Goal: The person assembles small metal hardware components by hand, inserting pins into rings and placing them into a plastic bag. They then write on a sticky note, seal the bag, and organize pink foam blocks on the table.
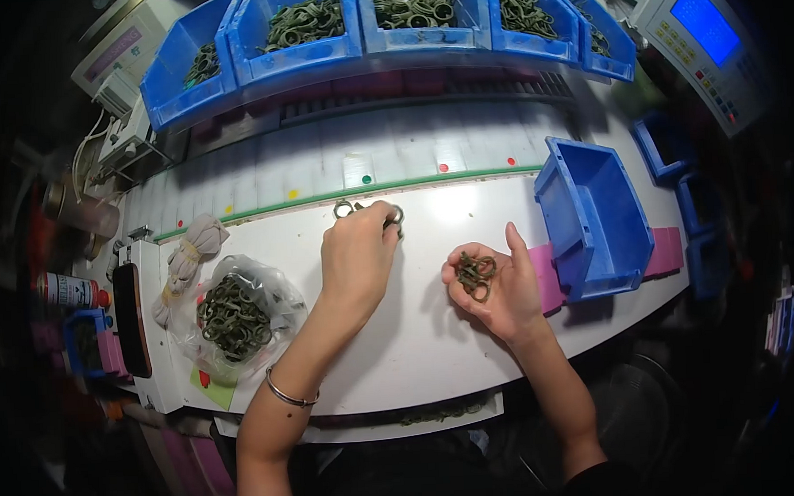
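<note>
Here's the left hand (353, 259), back turned up, fingers curled down over a few dark-green rings (343, 208) on the white tabletop (419, 336). One ring shows on either side of the fingers; whether they're pinching any, I can't tell, because the knuckles cover the fingertips.

Over on the other side, the right hand (510, 298) lies palm up, loosely cupped and well open, thumb pointing away from the body, with a small tangle of similar rings (476, 275) sitting at the fingers. How many, I can't count.

The left forearm slants in from below, a bracelet (290, 394) near the wrist, and reaches just short of the green strip (289, 202). The right forearm angles inward, its hand just left of the tilted blue bin (602, 230). Both arms run off below, the right into a dark sleeve (600, 483).
</note>
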